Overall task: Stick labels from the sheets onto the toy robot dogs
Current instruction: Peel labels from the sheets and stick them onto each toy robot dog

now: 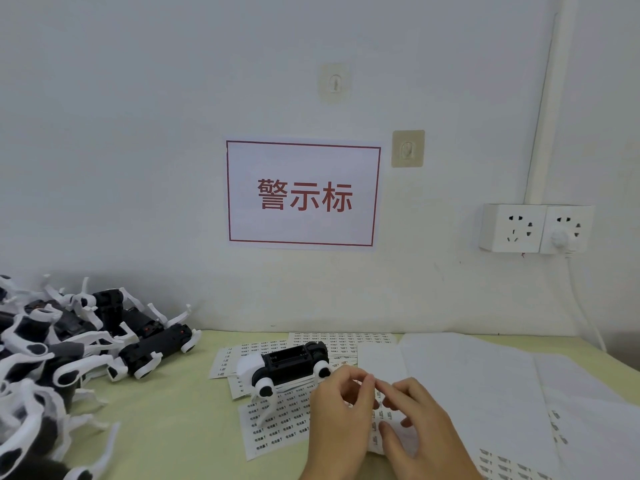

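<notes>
A black and white toy robot dog point(287, 367) lies belly up on the label sheets point(277, 424) in the middle of the table. Just right of it, my left hand point(341, 414) hovers over a label sheet point(377, 415) with its fingers curled. Its thumb and forefinger pinch together at what looks like a small label point(371, 380). My right hand point(420, 424) meets it fingertip to fingertip. Its thumb lies on that sheet and its fingers curl round the sheet's edge. The label itself is too small to make out clearly.
A big pile of toy robot dogs point(62, 344) fills the table's left side. Blank white backing sheets point(485, 375) cover the right side. The wall behind carries a red-framed sign point(303, 194), two hooks and a double socket point(535, 228) with a cable.
</notes>
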A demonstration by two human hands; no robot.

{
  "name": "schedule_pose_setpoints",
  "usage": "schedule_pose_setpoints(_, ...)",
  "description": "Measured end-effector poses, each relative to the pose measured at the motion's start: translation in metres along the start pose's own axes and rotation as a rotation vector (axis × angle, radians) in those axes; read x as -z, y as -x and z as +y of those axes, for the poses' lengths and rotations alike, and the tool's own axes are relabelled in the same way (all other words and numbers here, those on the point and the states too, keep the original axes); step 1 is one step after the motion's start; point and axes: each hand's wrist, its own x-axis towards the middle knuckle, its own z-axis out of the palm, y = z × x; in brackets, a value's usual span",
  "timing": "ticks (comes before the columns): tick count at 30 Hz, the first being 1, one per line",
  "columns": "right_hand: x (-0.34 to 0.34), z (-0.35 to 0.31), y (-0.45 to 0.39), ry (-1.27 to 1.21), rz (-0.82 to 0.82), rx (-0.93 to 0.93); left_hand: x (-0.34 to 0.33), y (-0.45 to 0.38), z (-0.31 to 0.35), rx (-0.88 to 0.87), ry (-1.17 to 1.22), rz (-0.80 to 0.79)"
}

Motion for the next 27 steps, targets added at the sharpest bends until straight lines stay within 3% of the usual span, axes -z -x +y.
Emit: schedule_pose_setpoints(27,-0.003,0.011,-0.001,-0.214,0.179,-0.16,-0.002,-0.001,0.0,0.013,-0.022,-0.023)
